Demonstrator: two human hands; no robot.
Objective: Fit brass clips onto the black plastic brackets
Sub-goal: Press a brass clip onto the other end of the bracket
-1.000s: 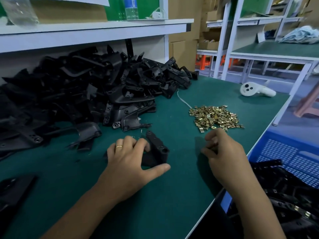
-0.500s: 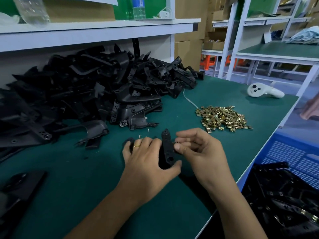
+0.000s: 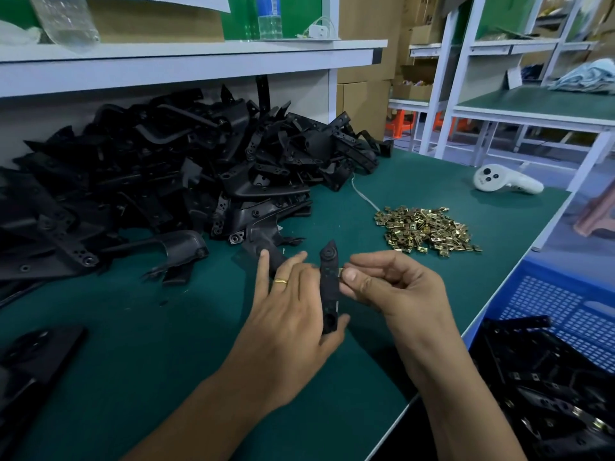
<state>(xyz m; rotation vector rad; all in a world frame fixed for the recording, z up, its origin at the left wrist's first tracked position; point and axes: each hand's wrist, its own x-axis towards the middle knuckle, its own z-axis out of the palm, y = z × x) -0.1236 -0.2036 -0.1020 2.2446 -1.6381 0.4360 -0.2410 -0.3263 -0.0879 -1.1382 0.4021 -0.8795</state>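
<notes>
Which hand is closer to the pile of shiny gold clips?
The right hand. It sits just in front of the pile of brass clips, pinching one clip. The left hand is farther left, holding the black bracket.

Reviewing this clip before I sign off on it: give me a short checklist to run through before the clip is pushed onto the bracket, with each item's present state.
1. Bracket held steady: ok, the left hand grips it, raised off the green table.
2. Clip in hand: ok, the right hand pinches a brass clip between thumb and forefinger.
3. Clip at the bracket's edge: ok, it sits against the right edge.
4. Clip facing the right way: cannot tell, mostly hidden by the fingertips.
5. Clip already seated: cannot tell.
6. More clips available: ok, the clip pile lies beyond the right hand.
</notes>
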